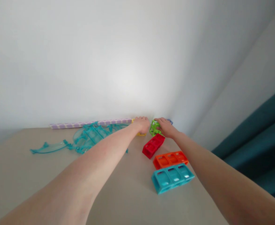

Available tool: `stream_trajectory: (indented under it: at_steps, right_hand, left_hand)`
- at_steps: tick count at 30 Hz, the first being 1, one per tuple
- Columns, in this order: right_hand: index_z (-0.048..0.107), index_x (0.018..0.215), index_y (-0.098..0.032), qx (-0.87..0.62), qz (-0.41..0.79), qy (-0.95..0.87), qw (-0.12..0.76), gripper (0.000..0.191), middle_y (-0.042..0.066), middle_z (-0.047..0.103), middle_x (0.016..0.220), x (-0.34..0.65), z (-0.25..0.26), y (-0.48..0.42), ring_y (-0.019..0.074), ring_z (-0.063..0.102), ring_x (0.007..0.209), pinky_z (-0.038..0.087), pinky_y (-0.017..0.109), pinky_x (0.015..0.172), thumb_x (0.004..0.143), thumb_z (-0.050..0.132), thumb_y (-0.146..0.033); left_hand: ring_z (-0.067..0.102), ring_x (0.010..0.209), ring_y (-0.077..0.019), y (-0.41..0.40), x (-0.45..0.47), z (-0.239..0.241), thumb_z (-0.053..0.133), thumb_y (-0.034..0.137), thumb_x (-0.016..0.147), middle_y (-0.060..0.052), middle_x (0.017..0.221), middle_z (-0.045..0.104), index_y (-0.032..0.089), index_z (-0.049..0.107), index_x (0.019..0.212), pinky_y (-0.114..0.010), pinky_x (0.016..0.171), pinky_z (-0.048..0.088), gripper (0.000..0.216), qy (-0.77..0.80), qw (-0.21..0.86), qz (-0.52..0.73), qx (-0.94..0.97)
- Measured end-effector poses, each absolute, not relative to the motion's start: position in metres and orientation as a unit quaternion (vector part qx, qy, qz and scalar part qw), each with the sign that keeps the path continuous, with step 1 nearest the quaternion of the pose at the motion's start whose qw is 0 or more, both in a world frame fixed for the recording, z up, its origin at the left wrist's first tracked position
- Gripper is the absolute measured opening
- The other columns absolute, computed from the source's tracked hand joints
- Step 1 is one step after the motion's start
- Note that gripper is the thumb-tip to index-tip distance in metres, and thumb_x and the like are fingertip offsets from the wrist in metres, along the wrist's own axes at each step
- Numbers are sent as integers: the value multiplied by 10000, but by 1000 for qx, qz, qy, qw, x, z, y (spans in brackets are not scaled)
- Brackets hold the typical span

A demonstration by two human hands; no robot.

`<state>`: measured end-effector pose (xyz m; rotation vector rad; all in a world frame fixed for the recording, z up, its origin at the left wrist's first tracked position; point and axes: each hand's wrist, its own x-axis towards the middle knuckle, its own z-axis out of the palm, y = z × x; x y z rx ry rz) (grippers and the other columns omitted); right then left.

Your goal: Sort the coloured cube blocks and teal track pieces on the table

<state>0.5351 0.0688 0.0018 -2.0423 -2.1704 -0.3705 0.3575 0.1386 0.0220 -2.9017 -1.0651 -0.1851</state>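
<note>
Both my arms reach out to the far side of the table. My left hand [142, 124] is closed over a yellow open-frame plastic block [141, 134], which shows only at its edges. To its right, my right hand [165, 126] grips a green open-frame block [154, 127] from its right side. A bit of a blue block [170, 121] shows behind the right hand. Just in front of the green block lies a red block [153, 145]. Nearer to me are an orange three-window block [170, 159] and a turquoise three-window block [172, 177], side by side.
On the left lies a heap of clear teal plastic pieces [90, 137]. A lilac patterned strip [81, 124] runs along the table's back edge against the white wall [104, 62]. Dark teal curtains [256, 150] hang at the right, beyond the table [123, 193].
</note>
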Motion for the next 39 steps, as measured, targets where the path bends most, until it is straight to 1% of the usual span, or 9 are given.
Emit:
stream_trajectory:
  at_steps: [3,6,9,12,14,20,25,30,39]
  right_hand:
    - [412,1369,-178,-680,-122,-720,56,493,159,483,1370,531,6,71,279,387,1300,350,452,1023,887,514,-161]
    - [350,1420,-213,-688,-127,-714,45,548,144,385,1470,527,19,63,350,277,1377,320,585,1025,891,492,-190]
    - [246,1476,-185,-710,-157,-683,65,586,143,217,1556,518,25,26,420,127,1416,236,700,1019,918,415,-239]
    - [280,1470,-168,-750,-192,-616,144,607,148,342,1502,498,4,-38,410,208,1401,285,641,1051,928,386,-420]
    - [318,1459,-170,-769,-176,-595,155,670,164,398,1466,483,-18,-80,413,300,1365,339,632,1028,900,394,-532]
    - [434,1409,-208,-756,-127,-622,160,562,79,451,1447,457,-41,-115,324,339,1373,366,525,1078,918,358,-471]
    - [411,1428,-170,-747,-107,-637,158,586,77,417,1468,459,-27,-101,313,312,1387,335,503,1103,925,346,-463]
    - [353,1456,-129,-735,-97,-658,131,600,103,359,1500,461,-28,-102,301,254,1412,316,498,1109,945,302,-438]
    - [220,1499,-93,-784,-85,-611,69,711,126,204,1552,456,-23,-121,338,148,1432,289,583,1087,938,221,-531]
  left_hand:
    - [470,1228,-347,124,352,28,515,244,815,-239,1329,503,93,387,1359,-505,994,366,580,-344,24,-88,-934]
    - [299,1352,-337,90,339,35,499,240,825,-181,1472,345,146,289,1433,-544,1099,212,650,-331,50,-163,-928]
    - [466,1212,-265,51,324,32,422,273,890,-122,1302,516,198,557,1235,-410,1074,331,379,-215,20,-279,-936]
    - [537,1122,-275,30,315,14,407,316,907,-125,1180,588,193,654,1079,-413,1006,422,325,-221,-38,-271,-936]
    - [573,1087,-251,31,315,-1,460,231,868,-113,1149,628,192,672,1064,-374,979,461,292,-204,-89,-233,-946]
    - [563,1164,-172,52,329,-37,406,14,794,-61,1190,666,184,660,1143,-338,1074,416,464,-160,-172,-330,-915]
    - [439,1318,-194,40,323,-38,380,77,878,-65,1239,645,192,626,1194,-415,1131,351,417,-128,-162,-431,-879]
    - [465,1303,-146,24,308,-32,399,165,913,-88,1372,547,135,523,1326,-279,1111,368,431,24,-259,-325,-909]
    - [493,1277,-128,21,311,-38,400,136,885,-66,1366,555,155,582,1268,-267,1113,342,425,-4,-281,-284,-917]
